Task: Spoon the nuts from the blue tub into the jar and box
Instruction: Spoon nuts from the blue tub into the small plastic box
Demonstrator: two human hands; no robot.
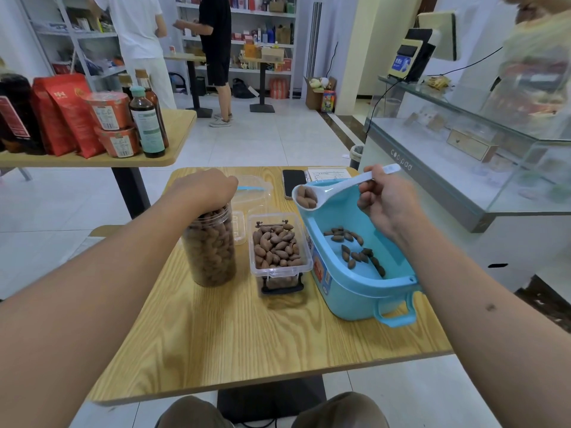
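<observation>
Over the blue plastic tub (355, 285), right hand (387, 202) is pinching a white plastic spoon (321, 191) holding nuts (306, 197) — left hand (205, 188) is gripping the nearly full clear jar (211, 245) at nine o'clock; clear lidless box (278, 251) between them is filling, few nuts remaining in the tub.

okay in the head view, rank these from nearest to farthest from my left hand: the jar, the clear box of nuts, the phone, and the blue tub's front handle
Measured from the left hand:
1. Jar: directly under the hand, touching it.
2. Clear box: just right of the jar.
3. Phone: at the table's far edge, roughly as close as the box; hard to separate.
4. Tub handle: far right, nearest the camera.
</observation>
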